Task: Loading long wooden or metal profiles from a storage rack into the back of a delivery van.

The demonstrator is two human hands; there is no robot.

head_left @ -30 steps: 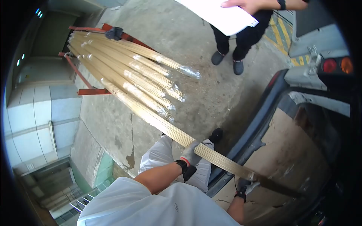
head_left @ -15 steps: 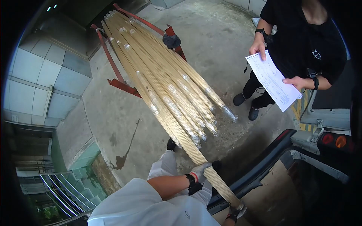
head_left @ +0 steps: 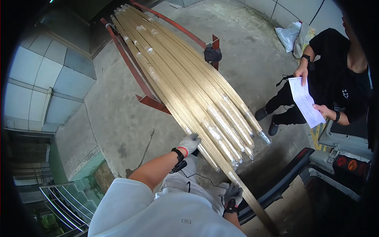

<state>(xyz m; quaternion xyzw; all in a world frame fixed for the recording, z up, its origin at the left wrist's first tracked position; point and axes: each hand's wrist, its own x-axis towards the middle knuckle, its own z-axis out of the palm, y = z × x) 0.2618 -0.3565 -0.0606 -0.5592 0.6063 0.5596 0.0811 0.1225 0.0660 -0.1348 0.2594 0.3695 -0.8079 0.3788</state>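
Note:
Several long bundles of thin gold-coloured strips (head_left: 169,85), wrapped in clear plastic in places, lie side by side on a red metal rack. The leftmost bundle (head_left: 221,165) reaches nearer to me than the others, its near end running into the dark vehicle opening. My left hand (head_left: 190,143), in a grey-white glove, is closed on the left edge of this bundle. Closer to the vehicle, my right hand (head_left: 233,194), gloved in grey, is closed on the same bundle from its left side. Some fingers of both hands are hidden.
The red metal rack (head_left: 153,104) stands on the concrete floor. At right a person in black (head_left: 335,67) holds a paper sheet (head_left: 306,102). A vehicle's black bumper (head_left: 276,179) and tail lights (head_left: 347,163) are close at lower right. Steps with a metal railing (head_left: 65,205) are at lower left.
Both my hands have moved up and left in the picture, farther along the bundle from the vehicle. More of the bundle now reaches into the vehicle. The view has shifted.

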